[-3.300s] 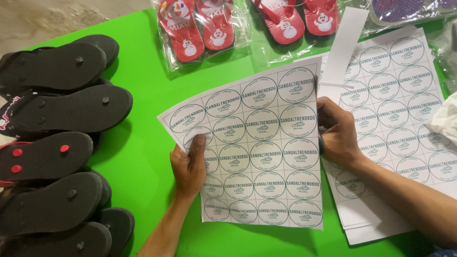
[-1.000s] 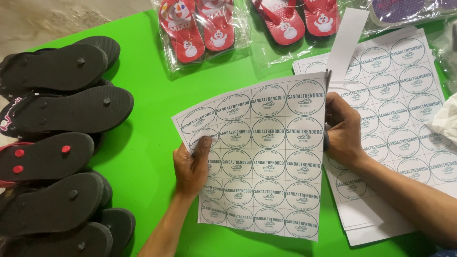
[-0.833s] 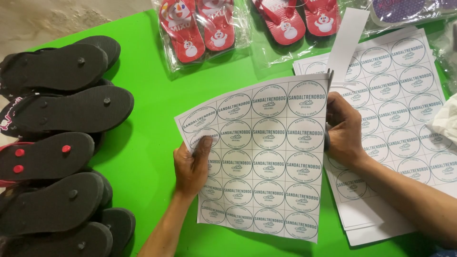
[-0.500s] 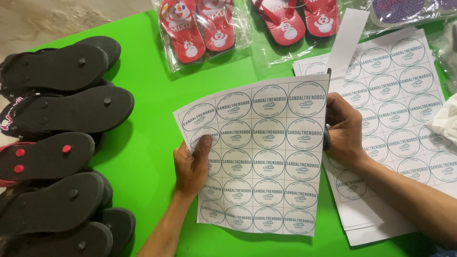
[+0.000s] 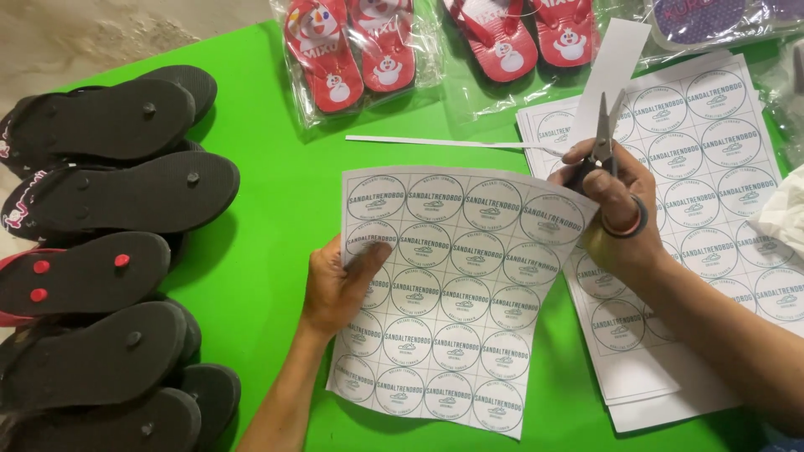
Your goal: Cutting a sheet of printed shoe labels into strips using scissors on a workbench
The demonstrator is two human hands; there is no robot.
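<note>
My left hand [image 5: 339, 285] grips the left edge of a white sheet [image 5: 456, 293] printed with rows of round labels, holding it above the green table [image 5: 268, 251]. My right hand [image 5: 615, 213] is at the sheet's top right corner, with scissors [image 5: 605, 134] in its fingers, blades pointing up and slightly apart. A thin white paper strip [image 5: 444, 142] lies on the table just beyond the sheet's top edge.
A stack of more label sheets [image 5: 712, 151] lies under my right arm. Black flip-flops [image 5: 117, 201] are piled upside down at the left. Bagged red flip-flops [image 5: 352, 50] line the far edge, with another red pair [image 5: 519, 33] beside them.
The sheet has turned so its top edge faces away from me. A thin strip has come off and lies on the table. The scissors now point up, clear of the paper.
</note>
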